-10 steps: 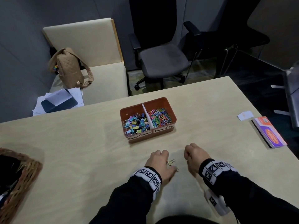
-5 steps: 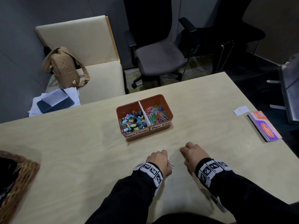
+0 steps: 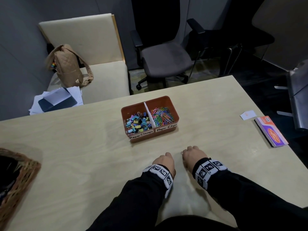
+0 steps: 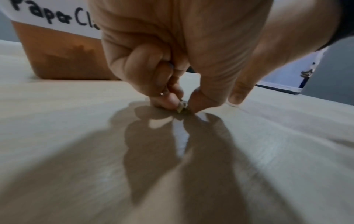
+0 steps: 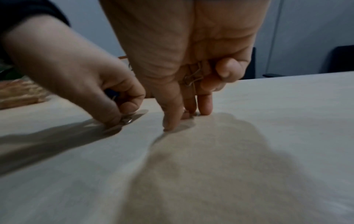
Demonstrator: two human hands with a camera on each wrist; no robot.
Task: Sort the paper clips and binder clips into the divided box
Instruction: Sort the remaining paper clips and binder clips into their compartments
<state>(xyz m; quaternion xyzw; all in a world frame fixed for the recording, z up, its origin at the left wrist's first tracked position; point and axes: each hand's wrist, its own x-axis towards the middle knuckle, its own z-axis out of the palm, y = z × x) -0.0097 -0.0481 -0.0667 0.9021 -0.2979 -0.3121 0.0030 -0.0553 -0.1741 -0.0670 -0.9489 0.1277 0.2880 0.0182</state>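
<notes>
The orange divided box (image 3: 174, 114) stands mid-table, with binder clips (image 3: 135, 121) in its left compartment and coloured paper clips (image 3: 162, 115) in its right. Just in front of it, both hands are knuckles-up on the table. My left hand (image 4: 182, 104) pinches a small gold binder clip (image 4: 181, 107) against the wood. My right hand (image 5: 184, 119) has three fingertips (image 5: 205, 109) down on the table. A wire clip (image 5: 192, 76) is tucked in its palm under a curled finger. In the head view the left hand (image 3: 166, 155) and right hand (image 3: 185, 152) are a few centimetres apart.
A wicker basket (image 3: 21, 177) sits at the table's left edge. A purple-and-orange booklet (image 3: 270, 130) and a small white card (image 3: 248, 114) lie at the right. Chairs and a tan bag (image 3: 66, 65) stand beyond the far edge.
The gold binder clip lay in the open beside my left hand a second ago; my left fingers now close over it. Both hands stayed in front of the box.
</notes>
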